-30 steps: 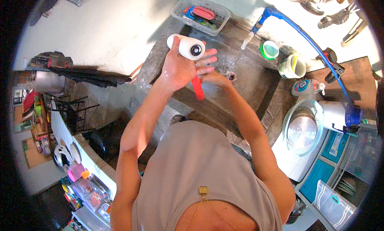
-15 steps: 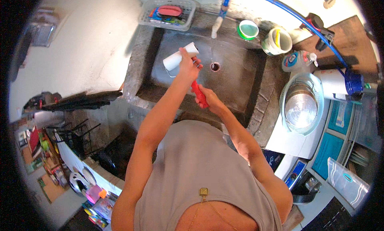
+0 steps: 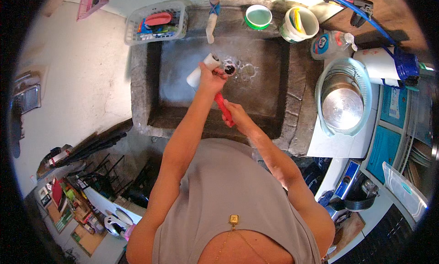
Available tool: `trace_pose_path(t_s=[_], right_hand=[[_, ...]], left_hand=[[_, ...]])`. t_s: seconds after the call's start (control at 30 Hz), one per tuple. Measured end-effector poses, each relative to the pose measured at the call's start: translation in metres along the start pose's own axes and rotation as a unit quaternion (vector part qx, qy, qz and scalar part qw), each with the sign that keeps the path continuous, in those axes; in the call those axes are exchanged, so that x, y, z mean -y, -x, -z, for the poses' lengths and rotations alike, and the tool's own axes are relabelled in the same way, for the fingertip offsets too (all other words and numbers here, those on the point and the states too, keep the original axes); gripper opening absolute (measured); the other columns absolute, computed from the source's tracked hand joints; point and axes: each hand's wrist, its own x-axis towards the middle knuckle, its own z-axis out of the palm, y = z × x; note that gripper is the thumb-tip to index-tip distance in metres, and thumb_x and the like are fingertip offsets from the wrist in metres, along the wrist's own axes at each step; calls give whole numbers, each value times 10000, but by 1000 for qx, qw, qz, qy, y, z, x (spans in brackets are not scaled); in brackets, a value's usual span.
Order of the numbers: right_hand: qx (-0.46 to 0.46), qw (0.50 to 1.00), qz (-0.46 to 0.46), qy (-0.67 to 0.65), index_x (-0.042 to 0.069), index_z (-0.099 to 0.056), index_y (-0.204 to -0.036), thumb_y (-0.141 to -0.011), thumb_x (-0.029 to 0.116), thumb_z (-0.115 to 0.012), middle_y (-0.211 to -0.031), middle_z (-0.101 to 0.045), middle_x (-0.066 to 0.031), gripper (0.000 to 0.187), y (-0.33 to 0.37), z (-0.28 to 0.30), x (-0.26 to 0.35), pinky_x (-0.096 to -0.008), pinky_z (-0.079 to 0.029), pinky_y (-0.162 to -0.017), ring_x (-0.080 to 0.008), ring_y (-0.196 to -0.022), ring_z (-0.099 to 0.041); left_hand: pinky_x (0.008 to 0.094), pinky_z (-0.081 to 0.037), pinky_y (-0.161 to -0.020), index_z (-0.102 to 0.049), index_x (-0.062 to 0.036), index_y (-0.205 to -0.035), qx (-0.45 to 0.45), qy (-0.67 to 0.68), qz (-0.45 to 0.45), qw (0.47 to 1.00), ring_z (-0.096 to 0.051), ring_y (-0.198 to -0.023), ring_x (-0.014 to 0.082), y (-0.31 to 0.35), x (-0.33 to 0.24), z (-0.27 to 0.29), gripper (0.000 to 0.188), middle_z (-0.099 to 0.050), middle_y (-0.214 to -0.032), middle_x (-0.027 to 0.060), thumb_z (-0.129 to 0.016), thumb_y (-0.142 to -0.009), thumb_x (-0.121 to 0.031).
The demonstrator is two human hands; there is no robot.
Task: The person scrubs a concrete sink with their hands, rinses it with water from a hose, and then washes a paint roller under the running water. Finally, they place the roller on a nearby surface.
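Observation:
Over a dark concrete sink (image 3: pixel 183 113) I hold a paint roller with a white sleeve (image 3: pixel 194 79) and a red handle (image 3: pixel 222 107). My left hand (image 3: pixel 212 80) is closed round the sleeve, its thumb across the top; part of the sleeve is hidden beneath it. The lower part of the red handle is gripped by my right hand (image 3: pixel 238 116). The sleeve points up and to the right, below a pale tap spout (image 3: pixel 211 29). Beside the sleeve's upper end is the drain hole (image 3: pixel 229 69), with a patch of foam (image 3: pixel 248 71) to its right.
Along the back ledge stand a clear plastic basket (image 3: pixel 179 31) with brushes, a green-rimmed tub (image 3: pixel 258 18) and a white bucket (image 3: pixel 299 25). At the right are a clear bottle (image 3: pixel 330 45) and a pale blue basin (image 3: pixel 321 109) holding a metal pot (image 3: pixel 342 106).
The view has shifted, so the sink sits farther left. The roller is closer to the drain, and foam now shows right of the drain. Both hands keep their hold.

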Motion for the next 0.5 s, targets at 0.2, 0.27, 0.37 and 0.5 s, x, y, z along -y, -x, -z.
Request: trace_pose_path(t_s=[0.2,0.27,0.37,0.5], right_hand=[[21,997,-38,59,56,-563,-962,-946,460,-411,-564,-496,-15,432,-4,-20,0,-247,-324,-393,-104,-423,-439],[79,995,-46,45,52,-557,-954,-950,483,-372,-553,-496,-20,469,-23,-27,-10,-256,-326,-384,-112,-413,-441],[141,987,-60,46,45,-559,-938,-952,514,-315,-547,-507,-31,529,-33,-51,-25,-272,-330,-371,-129,-401,-451],[154,987,-45,-4,43,-591,-885,-944,498,-354,-568,-563,-70,517,-68,-66,-40,-298,-388,-406,-172,-410,-503]], left_hand=[[377,-374,-705,-512,-124,-1004,-44,15,-75,996,-455,-761,199,50,-27,5,523,-458,-779,37,-446,-854,-620],[390,-390,-739,-501,-136,-1078,-102,-40,-123,986,-466,-830,207,52,-38,16,530,-476,-869,41,-516,-830,-604],[396,-401,-735,-498,-156,-1127,-160,-130,-201,958,-467,-889,206,27,-50,56,524,-511,-1009,39,-579,-815,-568],[372,-426,-650,-514,-96,-1113,-302,-186,-161,921,-516,-844,193,7,-66,55,475,-573,-977,37,-619,-826,-460]])
